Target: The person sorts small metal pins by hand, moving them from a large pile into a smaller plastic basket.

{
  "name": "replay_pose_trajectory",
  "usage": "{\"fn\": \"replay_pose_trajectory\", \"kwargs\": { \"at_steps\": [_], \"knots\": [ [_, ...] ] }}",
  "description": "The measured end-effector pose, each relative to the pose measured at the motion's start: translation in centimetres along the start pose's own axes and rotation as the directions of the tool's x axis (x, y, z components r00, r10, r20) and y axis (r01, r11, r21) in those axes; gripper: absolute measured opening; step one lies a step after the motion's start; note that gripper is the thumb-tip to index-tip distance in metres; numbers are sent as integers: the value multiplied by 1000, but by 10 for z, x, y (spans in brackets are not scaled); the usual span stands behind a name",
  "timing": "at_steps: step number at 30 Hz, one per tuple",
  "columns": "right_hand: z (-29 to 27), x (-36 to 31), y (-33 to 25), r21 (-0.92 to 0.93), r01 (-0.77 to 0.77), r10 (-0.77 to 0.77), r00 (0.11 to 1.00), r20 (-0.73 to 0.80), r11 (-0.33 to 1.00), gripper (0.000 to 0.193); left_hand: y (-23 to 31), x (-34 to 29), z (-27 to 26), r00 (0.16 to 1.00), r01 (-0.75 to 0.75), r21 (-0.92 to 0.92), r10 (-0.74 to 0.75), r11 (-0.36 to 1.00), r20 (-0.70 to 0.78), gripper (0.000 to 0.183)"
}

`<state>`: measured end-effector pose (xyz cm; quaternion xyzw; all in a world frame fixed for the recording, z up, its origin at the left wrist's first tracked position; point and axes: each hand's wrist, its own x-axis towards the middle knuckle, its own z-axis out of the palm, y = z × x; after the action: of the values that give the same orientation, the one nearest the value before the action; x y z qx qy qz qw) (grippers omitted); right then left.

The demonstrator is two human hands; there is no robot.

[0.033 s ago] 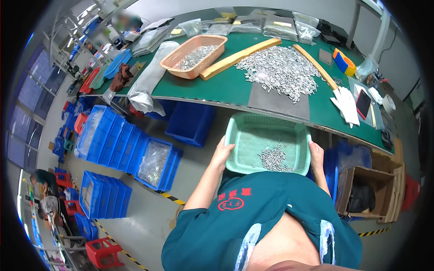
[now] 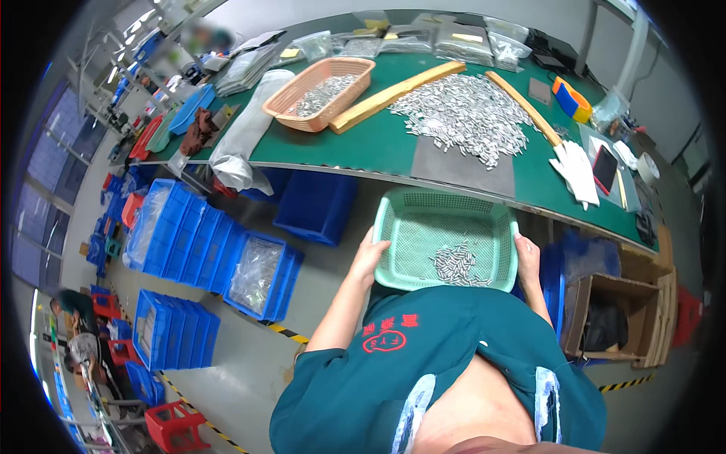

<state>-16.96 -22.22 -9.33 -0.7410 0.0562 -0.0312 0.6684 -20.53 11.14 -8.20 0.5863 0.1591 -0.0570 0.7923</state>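
Note:
A light green plastic basket (image 2: 408, 240) is held level in front of my body, just below the table's front edge. My left hand (image 2: 368, 257) grips its left rim, thumb over the edge. My right hand (image 2: 527, 259) closes on the right rim; part of its fingers is hidden behind the wall. Inside, a small heap of short silvery metal pins (image 2: 455, 265) lies toward the near side. On the table beyond spreads a large pile of similar pins (image 2: 469, 113), between two wooden strips (image 2: 397, 98) that angle toward each other.
On the green table (image 2: 318, 151) stand a pink basket (image 2: 352, 106) with small metal parts, a white glove (image 2: 576, 172), a phone (image 2: 604, 169) and a tape dispenser (image 2: 572, 100). Stacked blue crates (image 2: 178, 234) are on the floor at left; an open cardboard box (image 2: 616, 310) is at right.

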Motion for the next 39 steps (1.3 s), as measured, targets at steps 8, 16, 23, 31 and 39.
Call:
{"fn": "replay_pose_trajectory", "kwargs": {
  "at_steps": [8, 16, 23, 31, 39],
  "knots": [
    [-2, -21, -5, 20, 40, -40, 999, -22, 999, 30, -7, 7, -7, 977, 169, -328, -115, 930, 177, 51],
    [0, -20, -2, -6, 34, -34, 999, -10, 999, 32, -14, 11, -11, 996, -5, -114, 15, 993, 86, 39],
    [1, -20, 0, 44, 1, -1, 1000, -8, 999, 32, 1, -14, 1, 996, -69, -173, 76, 982, 37, 39],
    [1, -18, 5, 73, -24, 25, 1000, -10, 997, 31, 11, -22, 10, 997, -74, -166, 76, 983, 6, 38],
    [0, -16, -1, 133, -32, 45, 994, -96, 991, 33, 12, -20, 14, 997, -75, -93, 73, 993, -20, 41]
  ]
}}
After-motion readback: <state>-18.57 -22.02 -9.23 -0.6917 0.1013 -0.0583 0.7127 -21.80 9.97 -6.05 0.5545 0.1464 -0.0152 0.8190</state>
